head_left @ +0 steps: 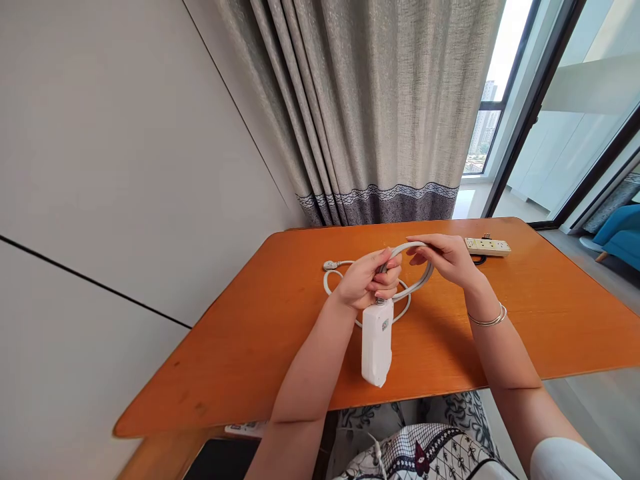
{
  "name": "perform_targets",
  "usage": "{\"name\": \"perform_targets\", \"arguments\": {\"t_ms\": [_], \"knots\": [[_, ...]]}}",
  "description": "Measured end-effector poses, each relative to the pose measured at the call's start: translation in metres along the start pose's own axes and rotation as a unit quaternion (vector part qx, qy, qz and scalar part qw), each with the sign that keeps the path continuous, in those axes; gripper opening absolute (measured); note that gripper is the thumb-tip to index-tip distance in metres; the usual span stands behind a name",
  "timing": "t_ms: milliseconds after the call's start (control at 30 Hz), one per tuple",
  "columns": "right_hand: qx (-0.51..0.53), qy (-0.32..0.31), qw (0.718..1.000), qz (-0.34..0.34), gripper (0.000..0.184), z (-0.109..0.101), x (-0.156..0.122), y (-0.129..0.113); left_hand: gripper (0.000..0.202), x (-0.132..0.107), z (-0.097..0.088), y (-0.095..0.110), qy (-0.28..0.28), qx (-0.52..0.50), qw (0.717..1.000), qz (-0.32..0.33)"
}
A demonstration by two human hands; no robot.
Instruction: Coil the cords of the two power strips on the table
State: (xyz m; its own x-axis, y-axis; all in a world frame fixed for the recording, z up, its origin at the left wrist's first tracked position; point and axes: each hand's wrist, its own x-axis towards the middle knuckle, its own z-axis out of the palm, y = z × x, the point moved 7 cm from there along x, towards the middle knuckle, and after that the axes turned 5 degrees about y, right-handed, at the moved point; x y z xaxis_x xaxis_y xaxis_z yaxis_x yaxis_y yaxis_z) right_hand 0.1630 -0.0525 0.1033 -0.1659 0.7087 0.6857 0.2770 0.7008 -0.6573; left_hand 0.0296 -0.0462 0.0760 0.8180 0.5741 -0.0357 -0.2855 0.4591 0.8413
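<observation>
White plastic, a rounded block [377, 347] is below the left hand [367, 279], near the desk's [240, 353] front edge. That hand is closed around its smooth, looped cable [415, 289]; the right hand [449, 260], half curled, holds the bend. Bare orange wood spreads leftward; a cream power strip [489, 247] lies right.

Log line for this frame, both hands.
left hand: grips cable near white block; right hand: holds cable loop; plug: on table; power strip: table's right side
</observation>
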Motion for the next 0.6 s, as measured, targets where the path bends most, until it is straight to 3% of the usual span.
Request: {"name": "perform_targets", "arguments": {"t_ms": [167, 267, 467, 600], "knots": [[0.175, -0.059, 0.976, 0.113, 0.042, 0.003, -0.002, 0.012, 0.041, -0.002, 0.002, -0.005, 0.001, -0.031, 0.999, -0.022], [0.246, -0.067, 0.953, 0.163, 0.053, 0.01, -0.003, 0.023, 0.043, -0.005, 0.001, -0.002, 0.015, -0.059, 0.998, 0.002], [0.356, 0.012, 0.912, 0.205, 0.051, 0.037, 0.0, 0.046, 0.043, -0.016, -0.01, 0.028, 0.099, -0.109, 0.973, 0.178], [0.389, -0.041, 0.885, 0.252, 0.046, 0.073, -0.005, 0.05, 0.04, -0.028, -0.015, 0.047, 0.149, -0.119, 0.938, 0.289]]}}
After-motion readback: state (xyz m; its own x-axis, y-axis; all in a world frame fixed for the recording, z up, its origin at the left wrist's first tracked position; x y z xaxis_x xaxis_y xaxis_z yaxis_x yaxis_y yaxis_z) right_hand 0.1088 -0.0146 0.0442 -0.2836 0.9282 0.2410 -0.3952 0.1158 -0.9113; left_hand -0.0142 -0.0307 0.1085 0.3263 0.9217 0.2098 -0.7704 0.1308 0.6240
